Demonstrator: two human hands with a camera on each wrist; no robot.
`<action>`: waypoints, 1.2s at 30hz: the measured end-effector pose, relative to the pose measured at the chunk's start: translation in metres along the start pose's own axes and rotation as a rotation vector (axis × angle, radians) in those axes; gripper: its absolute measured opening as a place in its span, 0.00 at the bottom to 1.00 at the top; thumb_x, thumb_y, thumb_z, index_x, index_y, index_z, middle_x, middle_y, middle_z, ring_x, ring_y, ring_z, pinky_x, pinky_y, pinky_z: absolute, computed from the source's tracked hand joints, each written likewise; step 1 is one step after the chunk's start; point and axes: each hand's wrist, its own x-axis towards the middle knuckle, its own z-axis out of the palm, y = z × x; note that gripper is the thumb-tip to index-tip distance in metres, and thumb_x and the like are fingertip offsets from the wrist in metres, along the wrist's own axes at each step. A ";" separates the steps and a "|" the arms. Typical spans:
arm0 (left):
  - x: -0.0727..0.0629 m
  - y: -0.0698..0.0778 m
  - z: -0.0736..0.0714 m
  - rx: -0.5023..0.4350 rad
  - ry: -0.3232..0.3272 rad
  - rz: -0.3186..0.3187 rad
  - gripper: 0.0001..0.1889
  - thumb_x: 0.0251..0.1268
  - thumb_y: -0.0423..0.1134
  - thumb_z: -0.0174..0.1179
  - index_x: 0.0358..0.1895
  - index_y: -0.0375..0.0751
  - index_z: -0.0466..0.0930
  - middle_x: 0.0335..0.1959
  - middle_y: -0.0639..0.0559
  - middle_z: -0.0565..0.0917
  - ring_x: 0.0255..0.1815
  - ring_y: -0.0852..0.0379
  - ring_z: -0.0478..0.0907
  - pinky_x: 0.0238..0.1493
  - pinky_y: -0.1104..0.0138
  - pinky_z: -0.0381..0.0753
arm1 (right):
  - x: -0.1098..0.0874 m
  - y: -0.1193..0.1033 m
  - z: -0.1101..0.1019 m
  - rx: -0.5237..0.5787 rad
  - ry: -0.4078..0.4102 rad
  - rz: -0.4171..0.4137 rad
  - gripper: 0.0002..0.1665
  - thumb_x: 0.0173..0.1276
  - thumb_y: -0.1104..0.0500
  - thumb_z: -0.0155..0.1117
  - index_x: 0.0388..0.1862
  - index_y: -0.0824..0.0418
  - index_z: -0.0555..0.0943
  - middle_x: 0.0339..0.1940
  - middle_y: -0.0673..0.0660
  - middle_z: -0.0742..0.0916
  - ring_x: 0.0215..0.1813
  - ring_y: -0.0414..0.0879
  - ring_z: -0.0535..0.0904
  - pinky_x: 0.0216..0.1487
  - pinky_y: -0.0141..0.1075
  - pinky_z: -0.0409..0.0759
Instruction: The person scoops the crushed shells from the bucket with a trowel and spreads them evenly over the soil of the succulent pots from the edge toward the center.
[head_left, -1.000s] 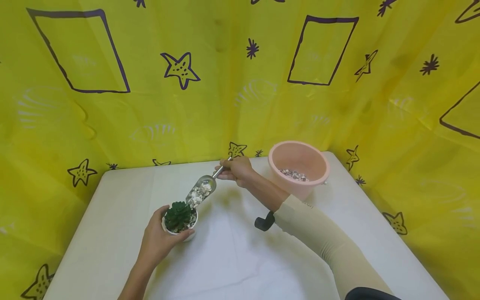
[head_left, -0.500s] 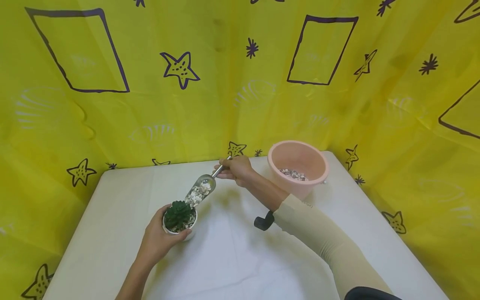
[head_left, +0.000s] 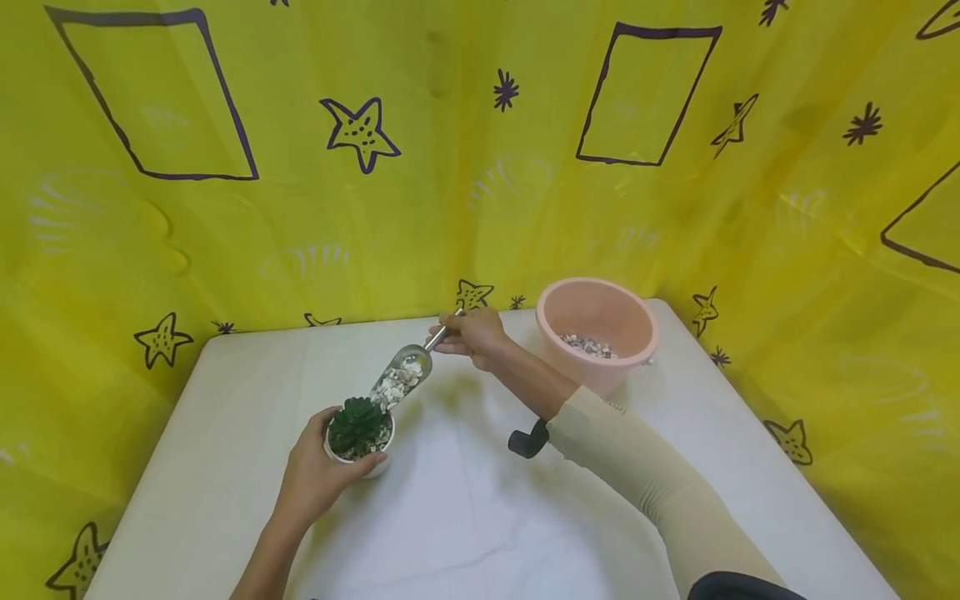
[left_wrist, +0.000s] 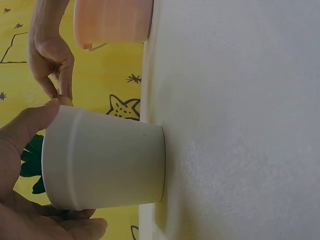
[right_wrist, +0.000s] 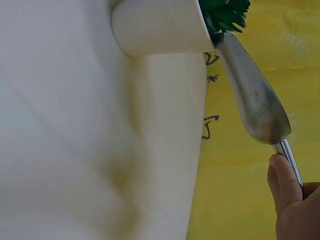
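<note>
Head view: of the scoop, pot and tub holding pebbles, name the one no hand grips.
The pink tub at the far right; the left hand holds the white flowerpot, the right hand the metal scoop.

Both hands (head_left: 318, 468) are bare; the right arm (head_left: 534, 381) wears a faintly marked beige sleeve (head_left: 645, 471).

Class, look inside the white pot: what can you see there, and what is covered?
Inside the white pot, a green plant sits among pale gravel. Its leaves hide part of the inside, and anything beneath the gravel cannot be seen.
</note>
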 end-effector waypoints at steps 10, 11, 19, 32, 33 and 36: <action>0.003 -0.001 -0.002 -0.017 -0.044 0.010 0.53 0.54 0.42 0.82 0.77 0.26 0.59 0.73 0.26 0.69 0.72 0.29 0.68 0.69 0.36 0.71 | 0.000 -0.002 0.000 0.008 0.000 -0.004 0.21 0.81 0.66 0.60 0.62 0.83 0.75 0.50 0.74 0.88 0.33 0.49 0.91 0.43 0.38 0.89; 0.003 -0.001 -0.002 -0.017 -0.046 0.009 0.53 0.54 0.42 0.82 0.77 0.26 0.59 0.73 0.26 0.69 0.72 0.29 0.68 0.69 0.36 0.71 | 0.000 -0.002 0.000 0.006 0.000 -0.003 0.20 0.81 0.66 0.60 0.62 0.82 0.75 0.50 0.73 0.88 0.34 0.49 0.92 0.43 0.38 0.89; 0.002 0.001 -0.002 -0.007 -0.051 -0.023 0.59 0.52 0.47 0.83 0.79 0.25 0.55 0.76 0.24 0.64 0.75 0.27 0.63 0.72 0.36 0.66 | -0.002 -0.001 -0.001 -0.007 -0.005 0.003 0.21 0.81 0.66 0.60 0.63 0.82 0.75 0.52 0.73 0.88 0.35 0.49 0.92 0.43 0.38 0.89; 0.003 0.002 -0.002 -0.004 -0.030 -0.036 0.56 0.54 0.47 0.82 0.78 0.24 0.56 0.76 0.24 0.64 0.76 0.27 0.63 0.72 0.36 0.66 | -0.004 -0.003 -0.002 -0.006 -0.009 0.002 0.16 0.81 0.65 0.61 0.55 0.80 0.78 0.47 0.73 0.89 0.33 0.49 0.91 0.43 0.39 0.90; 0.002 0.002 -0.002 -0.005 -0.027 -0.037 0.56 0.54 0.47 0.82 0.78 0.24 0.56 0.76 0.24 0.64 0.76 0.27 0.62 0.72 0.36 0.66 | -0.004 -0.004 -0.002 -0.007 -0.009 0.003 0.15 0.81 0.65 0.61 0.55 0.80 0.78 0.47 0.73 0.89 0.33 0.49 0.91 0.43 0.39 0.90; 0.002 0.002 -0.002 -0.002 -0.022 -0.039 0.56 0.55 0.47 0.82 0.78 0.24 0.56 0.76 0.24 0.64 0.76 0.27 0.63 0.72 0.36 0.67 | -0.004 -0.004 -0.003 -0.014 -0.007 0.005 0.15 0.80 0.66 0.61 0.55 0.80 0.79 0.47 0.73 0.89 0.34 0.50 0.92 0.42 0.39 0.90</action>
